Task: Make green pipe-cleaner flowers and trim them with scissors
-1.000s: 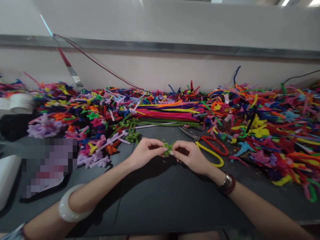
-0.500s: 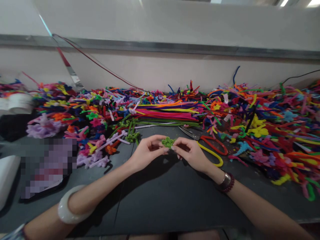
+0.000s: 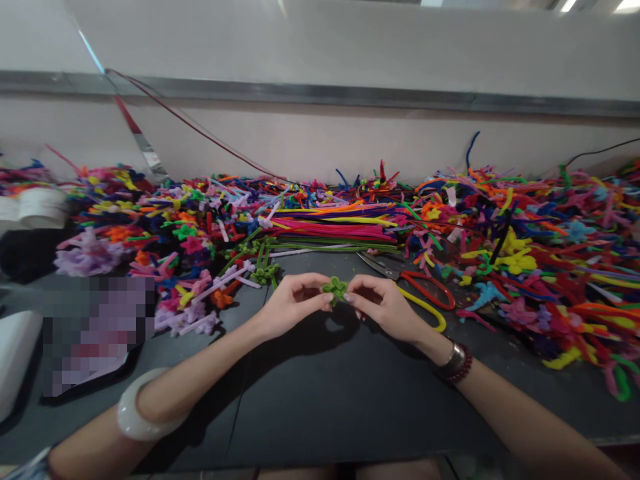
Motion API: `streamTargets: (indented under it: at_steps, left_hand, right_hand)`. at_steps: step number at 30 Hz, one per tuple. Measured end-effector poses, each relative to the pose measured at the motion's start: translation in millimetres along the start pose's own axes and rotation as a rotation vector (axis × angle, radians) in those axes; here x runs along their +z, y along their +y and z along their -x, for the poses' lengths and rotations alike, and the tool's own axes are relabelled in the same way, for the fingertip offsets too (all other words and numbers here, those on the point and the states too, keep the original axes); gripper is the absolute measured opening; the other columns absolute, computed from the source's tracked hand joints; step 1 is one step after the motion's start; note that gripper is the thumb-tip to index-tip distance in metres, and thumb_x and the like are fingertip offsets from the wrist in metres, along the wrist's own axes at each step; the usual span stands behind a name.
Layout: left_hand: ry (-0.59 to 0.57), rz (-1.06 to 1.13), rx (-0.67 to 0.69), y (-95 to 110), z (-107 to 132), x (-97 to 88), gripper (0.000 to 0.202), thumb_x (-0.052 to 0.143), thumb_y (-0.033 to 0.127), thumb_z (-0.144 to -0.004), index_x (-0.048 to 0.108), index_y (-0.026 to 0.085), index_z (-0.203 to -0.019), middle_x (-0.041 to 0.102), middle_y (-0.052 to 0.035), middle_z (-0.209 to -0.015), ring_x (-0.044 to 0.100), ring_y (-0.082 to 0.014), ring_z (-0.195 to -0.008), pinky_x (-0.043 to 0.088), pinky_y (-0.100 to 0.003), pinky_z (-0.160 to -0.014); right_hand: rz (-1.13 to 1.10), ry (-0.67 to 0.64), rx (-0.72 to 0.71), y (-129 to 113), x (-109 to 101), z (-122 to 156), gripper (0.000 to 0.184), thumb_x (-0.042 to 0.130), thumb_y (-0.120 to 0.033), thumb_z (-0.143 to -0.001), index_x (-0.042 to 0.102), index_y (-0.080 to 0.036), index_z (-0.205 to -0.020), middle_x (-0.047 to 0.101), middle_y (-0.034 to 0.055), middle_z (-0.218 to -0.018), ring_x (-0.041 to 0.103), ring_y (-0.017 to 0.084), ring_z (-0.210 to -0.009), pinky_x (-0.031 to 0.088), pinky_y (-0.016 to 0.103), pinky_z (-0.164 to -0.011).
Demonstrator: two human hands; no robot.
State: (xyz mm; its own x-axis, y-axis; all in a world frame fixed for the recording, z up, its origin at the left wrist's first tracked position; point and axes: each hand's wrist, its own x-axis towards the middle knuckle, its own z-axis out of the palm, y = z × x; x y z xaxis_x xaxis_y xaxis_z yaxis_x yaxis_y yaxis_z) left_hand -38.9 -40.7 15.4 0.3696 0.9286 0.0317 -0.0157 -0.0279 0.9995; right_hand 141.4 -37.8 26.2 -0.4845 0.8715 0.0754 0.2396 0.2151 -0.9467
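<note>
Above the dark table, a small green pipe-cleaner flower (image 3: pixel 335 290) is pinched between my two hands. My left hand (image 3: pixel 295 303) grips its left side with thumb and fingers closed. On the other side, the thumb and fingertips of my right hand (image 3: pixel 383 307) close on its right edge. Scissors (image 3: pixel 427 290) with one red and one yellow handle loop lie just beyond my right hand. More green pipe-cleaner flowers (image 3: pixel 265 273) rest past my left hand, near long green stems (image 3: pixel 340 247).
Straight pipe cleaners (image 3: pixel 330 220) in several colours lie in a bundle at the back centre. Heaps of coloured pieces spread left (image 3: pixel 150 227) and right (image 3: pixel 550 267). At the left are a pixelated flat object (image 3: pixel 100 340), a white object (image 3: pixel 17 360) and white rolls (image 3: pixel 40 207).
The green flower has turned slightly between my fingers, its petals now facing me more and standing more spread. Both hands stay in nearly the same place.
</note>
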Motion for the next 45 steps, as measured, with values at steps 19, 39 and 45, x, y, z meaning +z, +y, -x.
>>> streamTargets:
  at_steps: [19,39,45]
  left_hand:
    - [0.035,-0.141,-0.005,-3,-2,-0.8,0.015,0.062,0.025,-0.066,0.064,0.012,-0.071,0.063,-0.0025,-0.064,0.055,-0.0119,-0.058,0.044,-0.022,-0.057]
    - [0.061,-0.196,0.006,-8,0,4.0,0.011,0.059,0.023,-0.068,0.062,0.012,-0.068,0.065,-0.0028,-0.067,0.058,-0.0113,-0.059,0.045,-0.021,-0.058]
    - [0.075,-0.280,0.045,-11,1,4.3,0.012,0.056,0.022,-0.069,0.062,0.011,-0.070,0.065,-0.0030,-0.066,0.058,-0.0115,-0.059,0.045,-0.020,-0.057]
  right_hand:
    - [0.254,0.049,-0.093,4,3,-1,0.016,0.053,-0.030,-0.076,0.060,-0.016,-0.071,0.058,0.0020,-0.069,0.049,0.011,-0.061,0.039,0.023,-0.055]
    - [0.088,0.047,0.037,6,13,1,0.015,0.052,-0.028,-0.075,0.055,-0.016,-0.067,0.048,-0.0026,-0.055,0.047,0.007,-0.045,0.039,0.019,-0.043]
    - [0.034,0.084,0.094,6,17,1,0.016,0.054,-0.029,-0.073,0.055,-0.015,-0.068,0.049,-0.0028,-0.054,0.048,0.007,-0.043,0.041,0.019,-0.042]
